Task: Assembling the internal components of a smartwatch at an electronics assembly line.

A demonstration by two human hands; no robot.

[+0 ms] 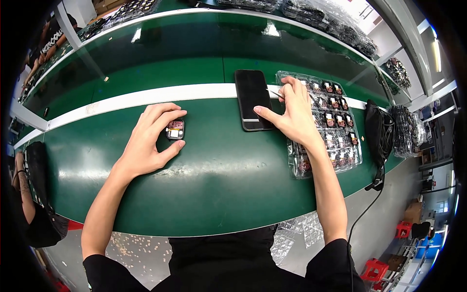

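My left hand [146, 141] rests on the green bench and holds a small square black watch case [175, 129] by its edges, between thumb and fingertips. The case's open face shows a reddish circuit board with a silver round part. My right hand [294, 109] is closed on thin metal tweezers [275, 93], mostly hidden by the fingers, their tips pointing left. Beneath that hand lies a black smartphone [252, 92], its screen dark; my thumb is over its right edge. Right of it, a clear plastic tray [293, 163] holds several similar cases in rows, partly covered by my hand and forearm.
A white rail [131, 101] crosses the green bench [209, 194]. A black bag [379, 131] with a cable hangs at the right edge. Stacked clear trays [326, 24] line the upper shelf. Other people sit at the left. Red stools [373, 268] stand on the floor.
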